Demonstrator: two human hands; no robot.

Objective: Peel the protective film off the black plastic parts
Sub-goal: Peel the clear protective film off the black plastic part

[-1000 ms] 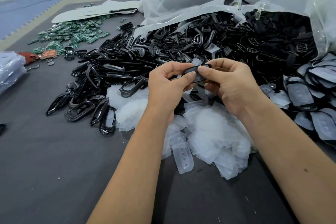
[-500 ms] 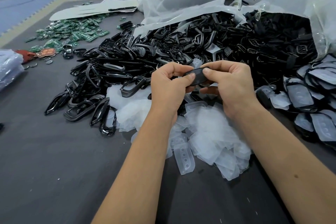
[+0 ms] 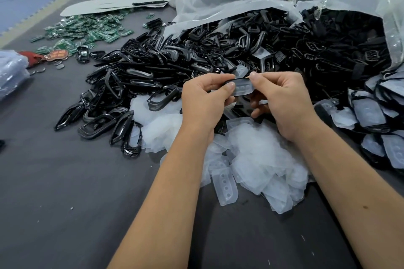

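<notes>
Film (image 3: 242,89) now shows pale and loosened across the black plastic part (image 3: 232,82), where a second ago only dark plastic showed; peeling looks underway; your left hand (image 3: 204,102) pinches the part's left end, your right hand (image 3: 282,100) pinches the film's right edge, both above the heap of peeled films (image 3: 258,155).

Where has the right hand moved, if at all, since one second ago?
Yes, slightly. Measured against the holed film strip, the right hand has shifted rightward, away from the left hand; both pinch the black part.
</notes>
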